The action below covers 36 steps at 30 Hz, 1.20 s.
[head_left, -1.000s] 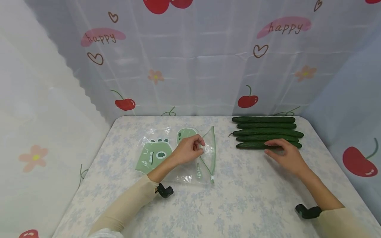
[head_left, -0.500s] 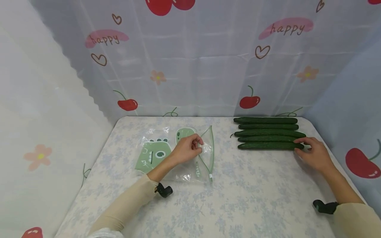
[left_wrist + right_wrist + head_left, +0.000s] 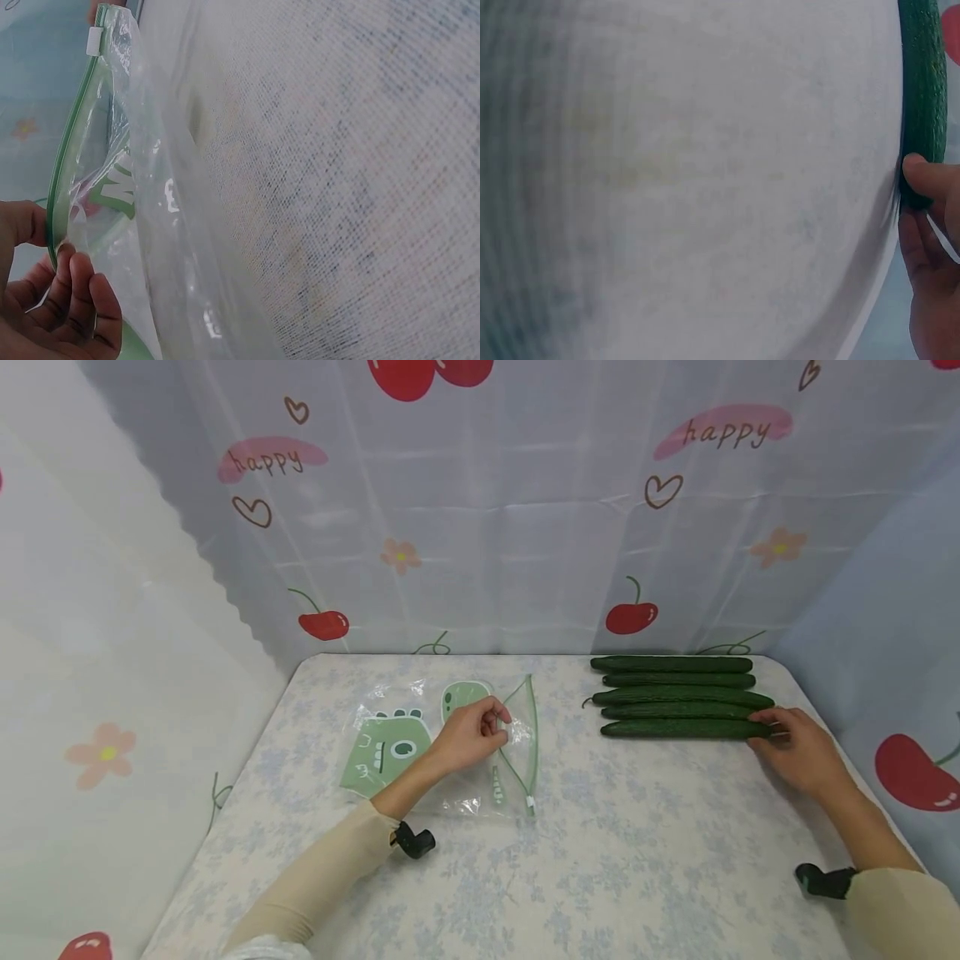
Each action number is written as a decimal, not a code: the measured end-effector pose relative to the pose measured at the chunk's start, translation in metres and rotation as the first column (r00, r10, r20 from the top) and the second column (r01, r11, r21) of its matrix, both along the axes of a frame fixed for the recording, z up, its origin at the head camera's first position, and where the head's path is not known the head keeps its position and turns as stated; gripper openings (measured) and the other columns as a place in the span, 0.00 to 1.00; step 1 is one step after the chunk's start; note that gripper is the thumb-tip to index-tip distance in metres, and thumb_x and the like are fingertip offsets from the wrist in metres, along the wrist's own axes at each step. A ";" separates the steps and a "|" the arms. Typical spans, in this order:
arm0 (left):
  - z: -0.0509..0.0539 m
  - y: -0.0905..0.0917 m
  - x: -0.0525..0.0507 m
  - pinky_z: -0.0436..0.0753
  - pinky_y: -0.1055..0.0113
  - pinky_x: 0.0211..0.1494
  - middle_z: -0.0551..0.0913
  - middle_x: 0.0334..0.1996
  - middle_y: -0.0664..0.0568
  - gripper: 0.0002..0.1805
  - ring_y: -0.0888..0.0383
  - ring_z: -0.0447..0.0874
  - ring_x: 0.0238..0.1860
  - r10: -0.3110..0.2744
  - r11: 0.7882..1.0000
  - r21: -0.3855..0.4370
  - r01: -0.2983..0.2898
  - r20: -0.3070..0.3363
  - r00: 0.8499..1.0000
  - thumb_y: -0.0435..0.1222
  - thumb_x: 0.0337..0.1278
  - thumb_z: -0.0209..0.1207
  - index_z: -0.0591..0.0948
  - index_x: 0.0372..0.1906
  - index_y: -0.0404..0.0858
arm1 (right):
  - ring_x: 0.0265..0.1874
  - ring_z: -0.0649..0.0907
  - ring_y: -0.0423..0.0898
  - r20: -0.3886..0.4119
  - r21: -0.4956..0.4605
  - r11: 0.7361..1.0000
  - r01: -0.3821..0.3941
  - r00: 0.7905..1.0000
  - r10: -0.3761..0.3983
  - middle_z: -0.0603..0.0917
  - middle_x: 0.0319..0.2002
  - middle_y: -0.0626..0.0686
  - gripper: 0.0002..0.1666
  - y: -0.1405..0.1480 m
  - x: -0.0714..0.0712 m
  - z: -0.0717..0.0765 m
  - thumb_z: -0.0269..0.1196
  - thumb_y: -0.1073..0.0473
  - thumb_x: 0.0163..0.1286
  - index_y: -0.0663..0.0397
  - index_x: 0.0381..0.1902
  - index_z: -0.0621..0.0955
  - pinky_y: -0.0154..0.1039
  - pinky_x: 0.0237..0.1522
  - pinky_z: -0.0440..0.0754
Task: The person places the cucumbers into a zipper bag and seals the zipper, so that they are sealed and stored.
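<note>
Your left hand [image 3: 471, 737] pinches the green rim [image 3: 69, 139] of the clear slider bag [image 3: 390, 752], its mouth parted; your right hand [image 3: 801, 753] grips the right end of the nearest cucumber [image 3: 678, 728], at the front of a row with four other cucumbers [image 3: 667, 695] on the desk [image 3: 600, 868]. The step in hand seems to be taking hold of that cucumber; the next move calls for a secure pinch, as a long, stiff body held by one end may swing. How far your fingers reach beneath, I cannot tell. Its dark skin looks finely bumpy; the thin plastic is glossy and crinkled.
</note>
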State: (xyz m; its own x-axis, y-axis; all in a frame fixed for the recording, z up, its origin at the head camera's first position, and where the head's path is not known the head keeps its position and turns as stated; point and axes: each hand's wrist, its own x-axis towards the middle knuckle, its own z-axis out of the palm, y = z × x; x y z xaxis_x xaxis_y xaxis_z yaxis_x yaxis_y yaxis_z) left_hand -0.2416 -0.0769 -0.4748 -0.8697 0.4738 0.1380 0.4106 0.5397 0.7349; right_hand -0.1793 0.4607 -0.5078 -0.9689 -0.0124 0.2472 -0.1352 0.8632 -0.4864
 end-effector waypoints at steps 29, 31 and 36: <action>-0.001 0.002 -0.002 0.75 0.71 0.38 0.79 0.31 0.53 0.13 0.61 0.75 0.30 0.003 1.000 0.000 -0.003 -0.001 1.000 0.33 0.63 0.63 0.84 0.52 0.36 | 0.48 0.93 0.50 -0.250 -0.959 0.033 -0.282 0.894 0.371 0.90 0.52 0.57 0.28 -0.019 0.026 0.026 0.42 0.86 0.78 0.70 0.58 0.84 0.44 0.53 0.92; 0.000 0.002 -0.002 0.75 0.71 0.38 0.79 0.31 0.53 0.14 0.60 0.75 0.31 0.001 1.000 0.000 -0.001 -0.003 1.000 0.33 0.63 0.63 0.84 0.52 0.36 | 0.48 0.93 0.50 -0.253 -0.958 0.030 -0.285 0.891 0.376 0.90 0.52 0.56 0.28 -0.027 0.024 0.026 0.42 0.86 0.78 0.68 0.57 0.84 0.44 0.53 0.92; -0.001 0.003 -0.002 0.74 0.71 0.38 0.80 0.31 0.52 0.14 0.60 0.75 0.31 0.001 1.000 0.003 -0.001 -0.005 1.000 0.33 0.64 0.63 0.84 0.52 0.35 | 0.46 0.93 0.46 -0.191 -0.969 0.073 -0.235 0.905 0.379 0.89 0.49 0.52 0.26 -0.050 0.020 0.026 0.45 0.84 0.79 0.62 0.55 0.85 0.41 0.54 0.91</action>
